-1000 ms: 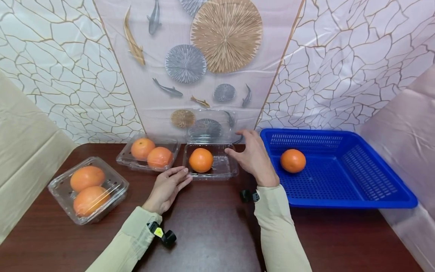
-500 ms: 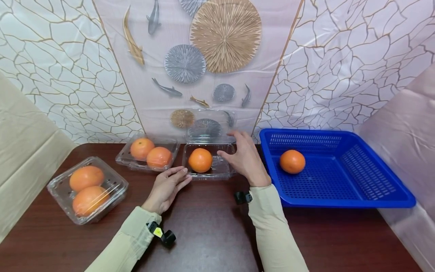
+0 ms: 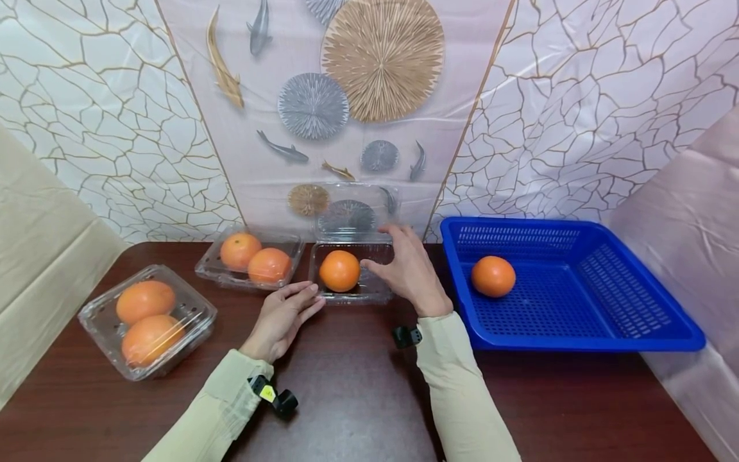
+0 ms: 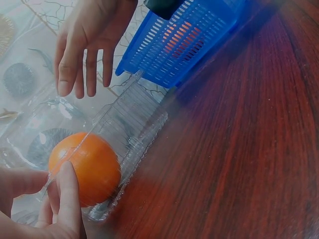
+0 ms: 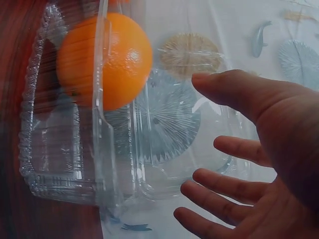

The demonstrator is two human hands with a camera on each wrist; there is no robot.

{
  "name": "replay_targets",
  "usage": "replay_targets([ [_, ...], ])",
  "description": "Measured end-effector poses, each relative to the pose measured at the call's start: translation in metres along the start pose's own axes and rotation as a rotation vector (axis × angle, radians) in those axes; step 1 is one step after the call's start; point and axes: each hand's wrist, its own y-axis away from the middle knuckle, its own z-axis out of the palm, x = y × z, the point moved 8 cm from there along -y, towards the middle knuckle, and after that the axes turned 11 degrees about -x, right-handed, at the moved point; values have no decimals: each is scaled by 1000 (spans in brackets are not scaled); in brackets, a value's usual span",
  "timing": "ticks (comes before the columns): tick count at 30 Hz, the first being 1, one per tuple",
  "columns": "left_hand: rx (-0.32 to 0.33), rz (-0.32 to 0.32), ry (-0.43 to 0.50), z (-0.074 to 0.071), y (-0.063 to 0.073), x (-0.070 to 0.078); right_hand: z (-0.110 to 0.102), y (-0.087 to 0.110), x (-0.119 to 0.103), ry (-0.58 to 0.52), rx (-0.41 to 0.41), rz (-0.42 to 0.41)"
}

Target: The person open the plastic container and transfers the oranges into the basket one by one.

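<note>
Clear box (image 3: 375,290): hinged, midway along the far edge of the surface (image 3: 346,385), its lid (image 3: 356,212) standing up at the rear. Contents: one orange (image 3: 340,271), in the left half; right half without fruit.

Left hand (image 3: 280,324): thumb and fingers pinching the rim of the clear box at its front left corner, just beside the orange, which it does not grip.

Right hand (image 3: 412,273): thumb and fingers spread apart, holding nothing, at the right end of the clear box near the raised lid; orange to its left, a gap between.

Blue basket (image 3: 554,343): towards the far right corner of the surface. Contents: second orange (image 3: 493,276), by the left wall, to the right of the right hand and apart from it.

Rear closed box (image 3: 225,278): far edge, left of the clear box; two oranges. Front closed box (image 3: 194,305): near the left edge; two oranges.

Assessment: apparently the filling step, half done, the left hand steadying. Next move would seem to call for the right hand to fetch the second orange into the bare half, lid left up meanwhile.
</note>
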Motion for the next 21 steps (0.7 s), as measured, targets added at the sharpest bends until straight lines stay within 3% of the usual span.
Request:
replay_targets([
  [21,-3,3,5,0,-1,0,26,-5,-6,7,-56,-15],
])
